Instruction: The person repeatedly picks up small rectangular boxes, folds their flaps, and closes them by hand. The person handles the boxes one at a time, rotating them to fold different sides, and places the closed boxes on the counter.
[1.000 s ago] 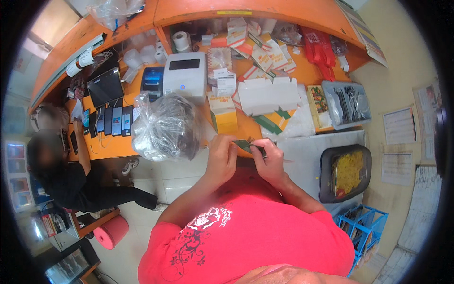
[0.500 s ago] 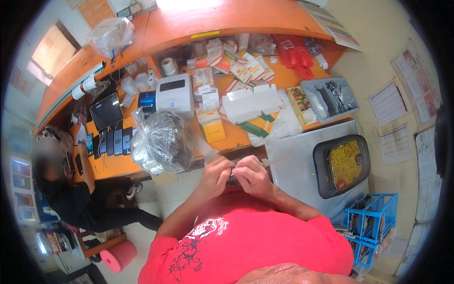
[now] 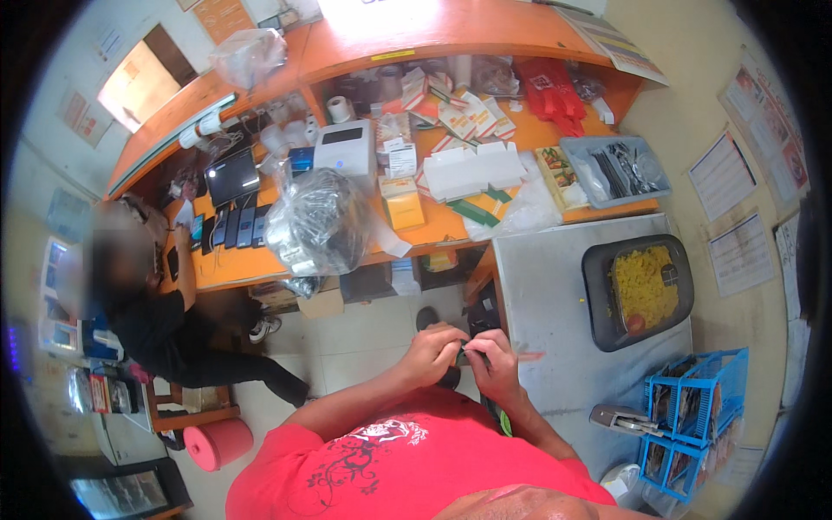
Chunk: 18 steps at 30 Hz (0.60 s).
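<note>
In front of my chest, over the gap between the orange desk [image 3: 543,132] and the floor by my feet, my left hand [image 3: 433,354] and right hand [image 3: 496,366] meet almost tip to tip. The fingers of both are closed in a pinch on a small dark green piece [image 3: 462,347], which sits between them and is mostly covered; I cannot tell its full shape from here. To the right of my hands stretches the grey metal desk [image 3: 546,295], bearing a black tray [image 3: 596,299] with a dish of yellow food [image 3: 646,282] in it. Near its lower right side stands a blue wire rack [image 3: 685,380].

Ahead of me, on the orange desk, a yellow box [image 3: 404,210] stands upright, with an opened white carton [image 3: 472,172] to its right. Left of the box bulges a big clear plastic bag [image 3: 316,224], in front of a white printer [image 3: 347,154]. Farther right lies a grey bin [image 3: 631,196] of dark cutlery. On my left, a co-worker in black [image 3: 147,338] reaches one arm onto the desk, near a row of phones [image 3: 232,227].
</note>
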Motion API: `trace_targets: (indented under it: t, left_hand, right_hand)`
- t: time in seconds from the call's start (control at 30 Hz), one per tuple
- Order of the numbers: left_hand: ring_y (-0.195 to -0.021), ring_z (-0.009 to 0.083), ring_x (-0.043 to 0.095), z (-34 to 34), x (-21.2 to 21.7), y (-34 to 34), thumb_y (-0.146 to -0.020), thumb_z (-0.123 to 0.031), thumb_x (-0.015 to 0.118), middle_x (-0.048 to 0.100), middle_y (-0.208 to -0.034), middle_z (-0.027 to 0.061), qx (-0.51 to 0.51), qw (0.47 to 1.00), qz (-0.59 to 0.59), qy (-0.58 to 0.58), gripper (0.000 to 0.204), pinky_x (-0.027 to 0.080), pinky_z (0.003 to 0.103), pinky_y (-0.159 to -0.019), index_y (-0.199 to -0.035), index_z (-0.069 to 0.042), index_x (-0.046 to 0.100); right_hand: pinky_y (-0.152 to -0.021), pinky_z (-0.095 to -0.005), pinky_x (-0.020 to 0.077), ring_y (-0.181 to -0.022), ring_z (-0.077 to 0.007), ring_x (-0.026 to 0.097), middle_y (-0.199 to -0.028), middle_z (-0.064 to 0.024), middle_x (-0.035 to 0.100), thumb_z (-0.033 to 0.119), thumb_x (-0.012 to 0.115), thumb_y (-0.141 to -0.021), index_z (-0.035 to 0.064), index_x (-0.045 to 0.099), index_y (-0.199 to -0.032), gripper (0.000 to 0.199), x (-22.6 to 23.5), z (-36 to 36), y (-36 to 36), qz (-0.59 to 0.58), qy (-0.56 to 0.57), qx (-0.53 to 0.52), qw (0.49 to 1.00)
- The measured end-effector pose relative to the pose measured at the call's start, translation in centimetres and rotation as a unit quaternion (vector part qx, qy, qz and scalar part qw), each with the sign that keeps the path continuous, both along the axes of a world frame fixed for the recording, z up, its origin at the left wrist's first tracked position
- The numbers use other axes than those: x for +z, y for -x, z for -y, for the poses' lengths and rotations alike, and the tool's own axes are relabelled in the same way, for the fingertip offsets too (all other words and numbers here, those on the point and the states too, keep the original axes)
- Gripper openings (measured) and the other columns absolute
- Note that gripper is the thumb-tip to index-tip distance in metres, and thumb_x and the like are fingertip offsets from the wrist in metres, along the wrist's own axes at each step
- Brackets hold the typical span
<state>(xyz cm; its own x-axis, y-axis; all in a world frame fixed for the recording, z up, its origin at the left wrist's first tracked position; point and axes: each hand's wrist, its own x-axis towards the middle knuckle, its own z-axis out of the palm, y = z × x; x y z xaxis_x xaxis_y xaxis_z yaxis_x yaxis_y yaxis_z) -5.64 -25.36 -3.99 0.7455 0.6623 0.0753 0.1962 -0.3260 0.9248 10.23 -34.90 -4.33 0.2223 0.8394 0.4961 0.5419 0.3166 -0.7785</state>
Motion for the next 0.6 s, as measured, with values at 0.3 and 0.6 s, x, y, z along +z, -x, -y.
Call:
trace_targets:
  t: [0.3, 0.6]
  left_hand:
    - [-0.088, 0.0338, 0.065, 3.6, 0.6, 2.4, -0.098, -0.014, 0.05, 0.067, -0.093, 0.0212, -0.001, 1.0, -0.026, 0.013, 0.027, 0.051, 0.042, -0.08, -0.109, 0.005, 0.067]
    - [-0.09, 0.0378, 0.065, 1.9, -0.2, 9.0, -0.1, -0.017, 0.049, 0.067, -0.096, 0.0227, 0.067, 0.997, 0.024, 0.033, 0.028, 0.05, 0.043, -0.081, -0.109, 0.005, 0.066]
  right_hand:
    - [-0.075, -0.0411, 0.0508, -0.087, -0.0325, 0.061, -0.095, -0.0142, 0.062, -0.005, 0.068, -0.084, 0.0028, 0.065, -0.098, 0.016, 0.0, 4.0, 3.1, -0.004, 0.061, -0.036, 0.997]
    - [-0.074, -0.0393, 0.0515, -0.084, -0.0312, 0.063, -0.092, -0.0148, 0.063, -0.005, 0.067, -0.083, 0.0007, 0.069, -0.096, 0.014, 0.5, -0.3, 8.7, 0.024, 0.054, -0.002, 0.998]
